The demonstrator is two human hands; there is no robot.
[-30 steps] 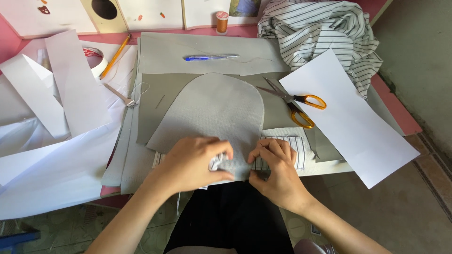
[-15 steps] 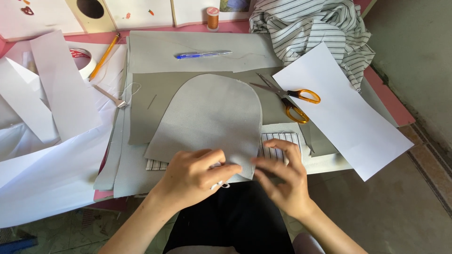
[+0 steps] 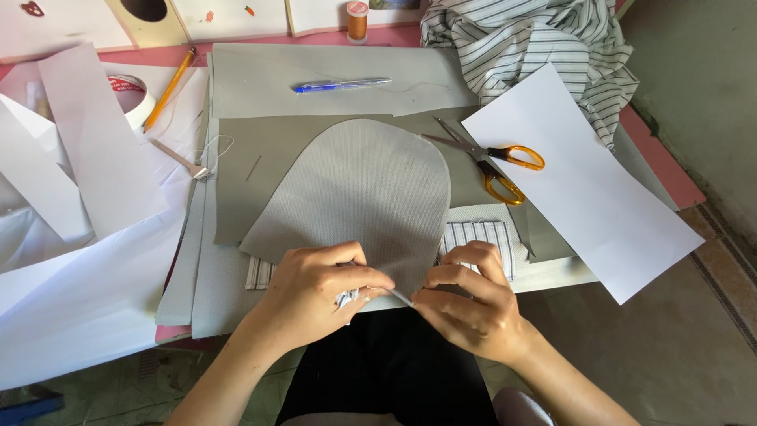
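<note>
A dome-shaped piece of grey fabric [image 3: 363, 189] lies on the table with its straight edge toward me. My left hand [image 3: 315, 296] pinches that near edge and also holds a small crumpled white scrap. My right hand [image 3: 469, 304] grips the same edge from the right side. Between the two hands a thin pale pin or needle [image 3: 400, 297] shows at the fabric's edge. A striped fabric piece [image 3: 481, 237] lies under the grey dome.
Orange-handled scissors [image 3: 493, 162] lie right of the dome. A blue pen [image 3: 341, 84], a yellow pencil [image 3: 167, 88], a tape roll [image 3: 130, 95] and an orange thread spool [image 3: 357, 20] sit farther back. White paper sheets [image 3: 579, 177] and striped cloth [image 3: 536, 39] flank the grey fabric.
Both hands have slid toward me along the dome's near edge and closed in on one another. The view has tilted slightly downward.
</note>
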